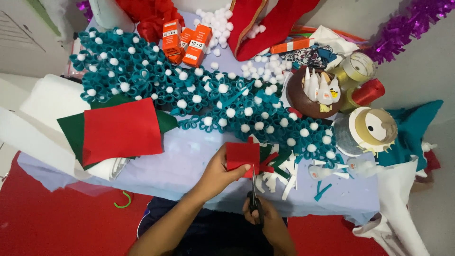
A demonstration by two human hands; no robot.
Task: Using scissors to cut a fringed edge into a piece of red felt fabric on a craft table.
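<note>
Felt first: we've got a small red felt square (242, 156) pinched in our left hand (219, 174), thumb on top, held up off the lavender tablecloth (189, 161) near its front edge so the blades can get under it. Our right hand (265, 219) is closed around black scissors (255, 196), tips pointing up into the felt's lower edge. Cut white and red strips (279, 178) lie just right of it, handy. Further back sits a big teal loop garland with white pompoms (199, 95), a red-and-green felt stack (118, 130) to the left, and a brown bowl of glue bottles (315, 92).
</note>
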